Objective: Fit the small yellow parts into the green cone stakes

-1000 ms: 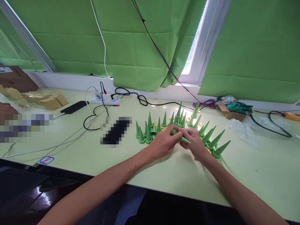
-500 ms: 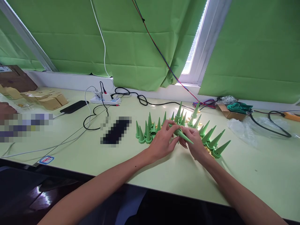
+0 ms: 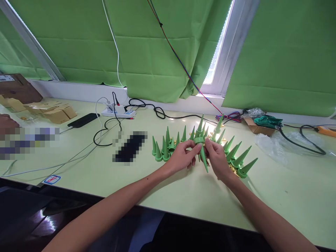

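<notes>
A green plastic spike, cone-shaped with a wide collar, points downward between my hands. My left hand is closed on it, the thumb pressed just under the collar. My right hand is closed at the spike's right side, thumb and fingertips against it near the collar. Whether a small part is also pinched there is hidden. Behind my hands several more green spikes stand upright on their collars. Another group of spikes leans to the right beside my right hand, with small yellow pieces around their bases.
A blurred dark object lies left of the spikes. Further back are a power strip, a black power bank and loose cables. At right, a small carton stands near clear plastic bags. Another person's hand shows at far left.
The held spike has turned from pointing right to pointing down toward me, its collar now facing up. My left fingers have shifted down along it; my right hand has moved little.
</notes>
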{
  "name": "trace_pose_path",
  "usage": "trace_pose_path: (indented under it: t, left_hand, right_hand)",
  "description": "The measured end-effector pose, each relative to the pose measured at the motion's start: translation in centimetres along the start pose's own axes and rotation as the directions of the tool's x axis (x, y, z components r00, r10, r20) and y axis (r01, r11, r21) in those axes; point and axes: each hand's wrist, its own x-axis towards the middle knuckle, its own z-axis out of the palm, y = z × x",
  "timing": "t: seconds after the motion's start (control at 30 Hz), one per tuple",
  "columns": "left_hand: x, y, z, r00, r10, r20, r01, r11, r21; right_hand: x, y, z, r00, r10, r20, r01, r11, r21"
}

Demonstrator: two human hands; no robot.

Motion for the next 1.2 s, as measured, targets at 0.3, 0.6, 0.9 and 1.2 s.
trace_pose_path:
  t: [0.3, 0.6, 0.9, 1.2]
  left_hand:
    - [0.0, -0.2, 0.0, 1.000, 0.000, 0.002, 0.000, 1.000, 0.010]
    - [0.0, -0.3, 0.0, 0.995, 0.082, -0.052, -0.071, 0.978, 0.196]
    - [0.2, -1.8, -0.1, 0.873, 0.483, -0.068, -0.389, 0.774, 0.500]
    - [0.2, -1.6, 0.0, 0.887, 0.443, -0.128, -0.327, 0.801, 0.501]
  right_hand:
    - [0.0, -0.2, 0.0, 0.999, 0.028, 0.024, -0.028, 1.000, -0.010]
    - [0.2, 0.1, -0.1, 0.997, 0.056, 0.057, -0.061, 0.994, 0.086]
    - [0.0, -0.2, -0.1, 0.998, 0.056, 0.032, -0.059, 0.995, 0.077]
    - [0.1, 0.2, 0.1, 1.000, 0.005, -0.009, -0.004, 0.997, 0.074]
